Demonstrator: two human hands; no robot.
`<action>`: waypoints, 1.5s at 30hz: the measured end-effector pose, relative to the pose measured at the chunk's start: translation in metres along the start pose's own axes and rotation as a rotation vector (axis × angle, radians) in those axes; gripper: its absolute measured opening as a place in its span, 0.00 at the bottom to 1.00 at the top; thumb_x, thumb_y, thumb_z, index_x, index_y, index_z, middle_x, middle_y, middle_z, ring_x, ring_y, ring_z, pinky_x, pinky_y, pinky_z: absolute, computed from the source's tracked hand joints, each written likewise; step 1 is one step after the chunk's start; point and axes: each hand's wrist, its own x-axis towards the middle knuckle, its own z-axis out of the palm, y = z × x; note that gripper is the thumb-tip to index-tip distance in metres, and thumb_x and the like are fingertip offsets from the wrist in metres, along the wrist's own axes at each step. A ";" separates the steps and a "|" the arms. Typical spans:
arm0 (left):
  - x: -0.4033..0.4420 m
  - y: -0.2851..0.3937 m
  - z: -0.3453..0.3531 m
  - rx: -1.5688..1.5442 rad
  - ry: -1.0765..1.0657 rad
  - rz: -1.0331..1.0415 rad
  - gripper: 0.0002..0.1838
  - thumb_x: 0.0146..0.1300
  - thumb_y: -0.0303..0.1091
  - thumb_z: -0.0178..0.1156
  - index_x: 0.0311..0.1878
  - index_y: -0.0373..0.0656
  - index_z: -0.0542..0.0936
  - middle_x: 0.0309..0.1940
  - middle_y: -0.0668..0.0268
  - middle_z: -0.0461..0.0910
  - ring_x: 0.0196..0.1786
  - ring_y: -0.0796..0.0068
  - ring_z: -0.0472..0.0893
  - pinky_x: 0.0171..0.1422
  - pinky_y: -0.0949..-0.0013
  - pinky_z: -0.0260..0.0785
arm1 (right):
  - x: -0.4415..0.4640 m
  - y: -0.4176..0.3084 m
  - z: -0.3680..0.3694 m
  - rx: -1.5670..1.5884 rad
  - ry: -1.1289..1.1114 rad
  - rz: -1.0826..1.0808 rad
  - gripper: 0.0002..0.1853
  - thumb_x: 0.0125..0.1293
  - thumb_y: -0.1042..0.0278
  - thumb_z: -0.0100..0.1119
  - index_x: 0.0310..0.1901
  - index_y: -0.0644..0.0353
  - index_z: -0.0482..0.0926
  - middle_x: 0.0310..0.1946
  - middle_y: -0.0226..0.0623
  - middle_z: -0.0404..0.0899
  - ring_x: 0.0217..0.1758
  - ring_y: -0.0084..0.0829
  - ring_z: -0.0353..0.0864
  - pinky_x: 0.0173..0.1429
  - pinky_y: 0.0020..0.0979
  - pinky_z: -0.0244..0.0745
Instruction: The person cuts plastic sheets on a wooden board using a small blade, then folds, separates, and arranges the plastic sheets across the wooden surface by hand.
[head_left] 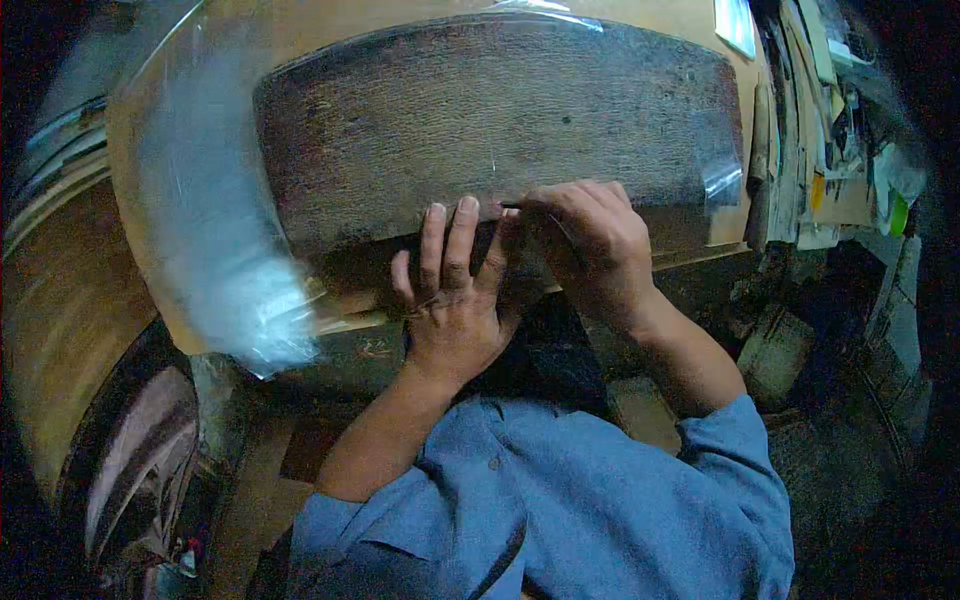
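A dark, curved panel with a fine wrinkled texture point(500, 120) lies across the tan board in front of me. My left hand point(455, 300) rests palm down at the panel's near edge, fingers spread and fingertips on it. Beside its index finger, my right hand point(590, 230) is closed in a pinch. A thin dark tip point(510, 206) pokes out from its fingers toward the left hand, close to the panel's edge. The rest of that slim thing is hidden in the hand, so its kind cannot be made out.
Clear shiny plastic point(225, 220) covers the left side of the tan board point(150, 230) and hangs over its near edge. A small clear strip point(722, 183) sits at the panel's right end. Stacked boards and sheets point(800, 120) stand at the right. Crumpled material point(145, 460) lies lower left.
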 end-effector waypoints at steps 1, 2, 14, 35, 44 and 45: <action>0.000 0.000 0.000 -0.002 -0.001 -0.002 0.34 0.62 0.54 0.52 0.70 0.55 0.61 0.70 0.59 0.55 0.72 0.53 0.53 0.65 0.44 0.45 | 0.000 0.000 0.001 -0.022 0.003 0.006 0.11 0.54 0.72 0.63 0.41 0.57 0.79 0.35 0.35 0.81 0.38 0.39 0.79 0.43 0.35 0.69; 0.000 0.000 0.000 -0.004 -0.002 -0.004 0.34 0.62 0.54 0.52 0.70 0.54 0.61 0.70 0.59 0.54 0.72 0.53 0.52 0.65 0.43 0.45 | 0.000 0.002 0.002 -0.022 0.002 0.006 0.11 0.54 0.72 0.63 0.41 0.57 0.79 0.35 0.35 0.81 0.38 0.39 0.79 0.43 0.35 0.69; -0.001 -0.002 0.004 -0.038 -0.009 0.003 0.36 0.60 0.55 0.53 0.70 0.54 0.61 0.71 0.59 0.52 0.73 0.52 0.50 0.66 0.41 0.43 | 0.003 0.000 0.001 -0.035 -0.046 0.033 0.11 0.54 0.69 0.63 0.40 0.56 0.79 0.35 0.35 0.81 0.39 0.40 0.79 0.43 0.36 0.69; 0.005 0.005 -0.018 -0.011 -0.089 0.001 0.40 0.59 0.68 0.48 0.70 0.57 0.61 0.71 0.57 0.53 0.73 0.54 0.49 0.68 0.46 0.43 | 0.060 0.123 -0.072 -0.122 0.448 0.379 0.11 0.62 0.62 0.59 0.40 0.60 0.82 0.37 0.40 0.83 0.40 0.34 0.83 0.47 0.30 0.74; -0.020 0.001 -0.018 -0.109 -0.148 -0.010 0.37 0.58 0.64 0.53 0.68 0.56 0.66 0.72 0.54 0.49 0.75 0.51 0.46 0.71 0.42 0.35 | 0.049 0.078 -0.076 -0.272 0.496 0.349 0.11 0.62 0.63 0.59 0.40 0.61 0.79 0.35 0.43 0.80 0.36 0.38 0.82 0.42 0.35 0.76; -0.025 0.000 -0.019 -0.105 -0.145 -0.008 0.37 0.58 0.64 0.53 0.68 0.56 0.66 0.72 0.54 0.49 0.75 0.51 0.46 0.71 0.42 0.35 | 0.040 0.065 -0.073 -0.216 0.502 0.301 0.10 0.63 0.66 0.58 0.41 0.62 0.79 0.35 0.41 0.81 0.37 0.33 0.81 0.42 0.32 0.75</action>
